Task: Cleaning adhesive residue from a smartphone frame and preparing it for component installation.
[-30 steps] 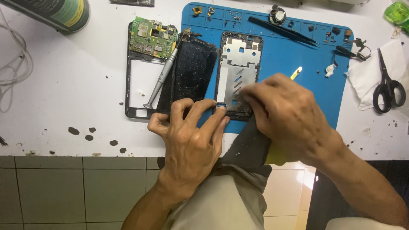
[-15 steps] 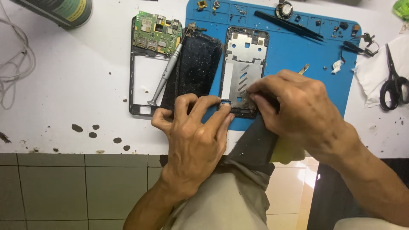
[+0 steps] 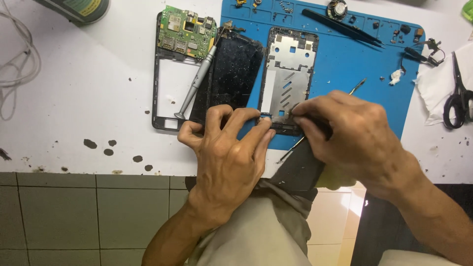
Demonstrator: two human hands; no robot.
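The phone's metal mid-frame [image 3: 288,74] lies on the blue repair mat [image 3: 354,64], its near end under our fingertips. Our left hand [image 3: 229,152] presses its fingers together onto the frame's near edge, the thumb resting on the cracked black screen panel [image 3: 231,74] just left of the frame. Our right hand [image 3: 352,135] pinches a thin metal tool [image 3: 357,87] against the same near edge. Left of the screen panel, a grey screwdriver [image 3: 197,81] leans across a black phone housing [image 3: 160,98] that carries a green circuit board [image 3: 185,32] at its far end. Black tweezers [image 3: 342,27] lie far on the mat; scissors [image 3: 458,96] rest on white paper at the right.
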